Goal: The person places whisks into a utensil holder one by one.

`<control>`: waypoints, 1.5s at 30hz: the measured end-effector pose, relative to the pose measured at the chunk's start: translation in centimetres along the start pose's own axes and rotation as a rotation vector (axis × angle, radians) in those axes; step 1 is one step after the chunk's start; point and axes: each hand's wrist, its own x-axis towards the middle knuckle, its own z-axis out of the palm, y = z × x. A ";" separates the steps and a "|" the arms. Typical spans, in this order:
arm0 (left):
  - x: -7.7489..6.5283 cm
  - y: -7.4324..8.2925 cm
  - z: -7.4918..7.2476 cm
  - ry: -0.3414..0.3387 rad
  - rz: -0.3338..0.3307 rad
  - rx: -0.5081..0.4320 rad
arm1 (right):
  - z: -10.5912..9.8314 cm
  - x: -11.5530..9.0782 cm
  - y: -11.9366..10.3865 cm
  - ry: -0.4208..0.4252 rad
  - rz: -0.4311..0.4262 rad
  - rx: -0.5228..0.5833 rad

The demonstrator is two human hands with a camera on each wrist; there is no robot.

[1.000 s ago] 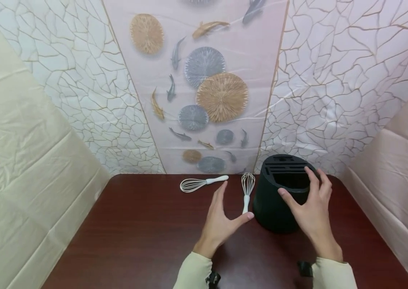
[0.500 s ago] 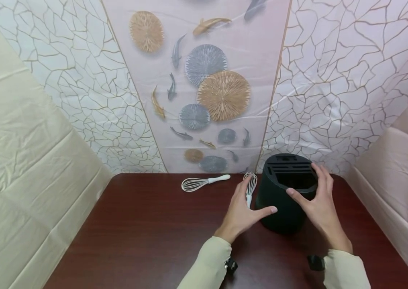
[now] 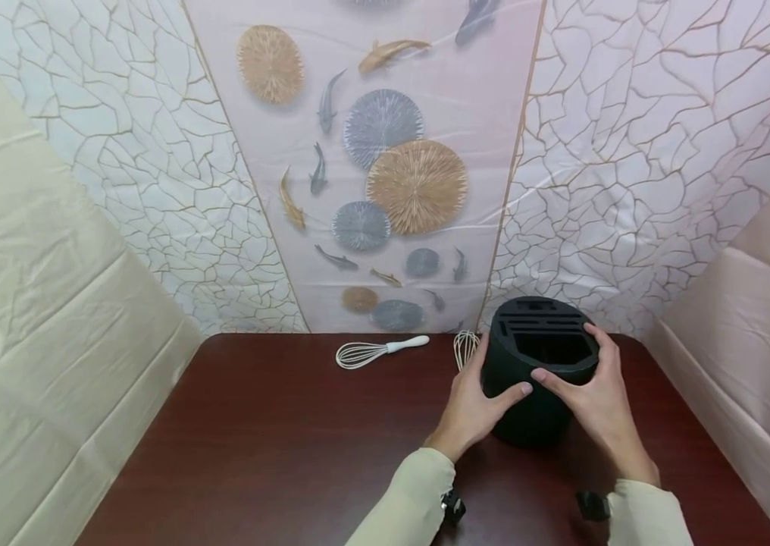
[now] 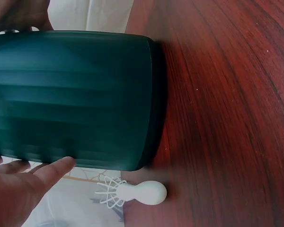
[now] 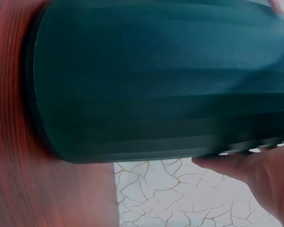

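Note:
A dark green, round knife block (image 3: 535, 421) with slots and a wide opening in its top stands on the table at the right. My left hand (image 3: 470, 409) holds its left side, thumb across the front. On the other side, my right hand (image 3: 599, 398) grips near the rim, its thumb at the front edge and its fingers along the right side. Both wrist views show the base of the knife block (image 4: 75, 99) down on the wood. Just left of it lies a whisk (image 3: 464, 346), whose white handle is hidden by my left hand in the head view.
Another white-handled whisk (image 3: 409, 343) lies sideways near the back edge of the dark red table (image 3: 276, 440). Behind the table hangs a patterned cloth (image 3: 419, 250), with plain pale cloth (image 3: 51, 341) on the left and right.
My left hand has moved right, past the near whisk, onto the left side of the knife block. My right hand has closed in on its right side.

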 end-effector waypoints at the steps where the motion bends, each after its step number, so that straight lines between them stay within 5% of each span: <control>1: -0.1 0.0 0.0 0.006 0.004 -0.002 | 0.1 -0.1 -0.1 0.005 0.011 -0.003; 17: -0.8 0.1 -0.8 -0.004 0.024 0.014 | 1.0 -1.4 -1.1 0.088 0.049 0.005; 24: -0.5 -0.1 -2.0 -0.019 0.021 0.103 | 1.1 -1.5 -0.8 0.068 0.037 0.027; 31: 1.0 -0.7 -6.7 0.094 -0.029 0.256 | 1.1 -1.5 -0.7 0.060 0.059 0.071; 36: 2.3 -3.7 -11.0 0.177 -0.046 0.453 | 1.1 -1.3 -0.6 0.046 0.078 0.082; 40: 2.8 -6.9 -14.2 0.183 -0.088 0.686 | 1.2 -1.0 -0.5 -0.002 0.092 0.108; 45: 3.4 -9.2 -17.1 0.104 -0.122 0.899 | 0.8 -1.0 -0.5 -0.086 0.147 0.203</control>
